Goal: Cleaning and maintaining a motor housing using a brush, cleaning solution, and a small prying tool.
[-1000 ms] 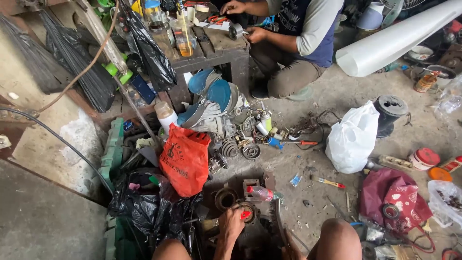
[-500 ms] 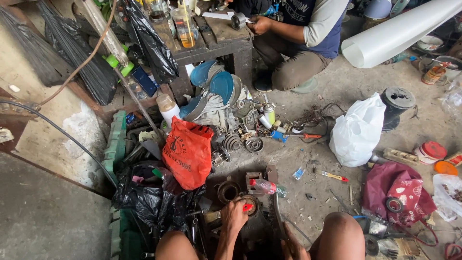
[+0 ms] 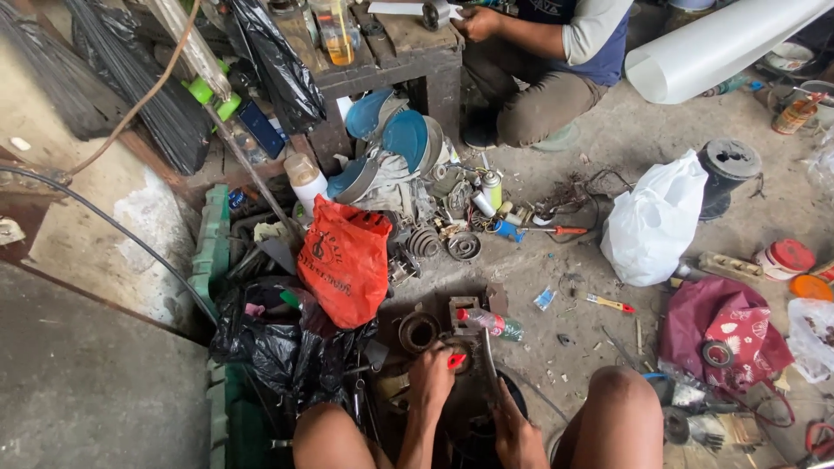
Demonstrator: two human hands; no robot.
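Gripping red-handled tool (image 3: 455, 360), left hand (image 3: 432, 382) clenched; right hand (image 3: 519, 434) grasps thin metal rod (image 3: 489, 369), workpiece hidden.

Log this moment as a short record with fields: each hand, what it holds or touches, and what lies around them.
setting: cluttered workshop floor of bare concrete
left hand: on a small red-handled tool, over dark metal parts
right hand: grips a thin metal rod
nearest parts: round metal ring; plastic bottle lying on its side
to the left: red plastic bag, black bags
to the right: white plastic bag, maroon cloth
other person: crouches at a wooden bench
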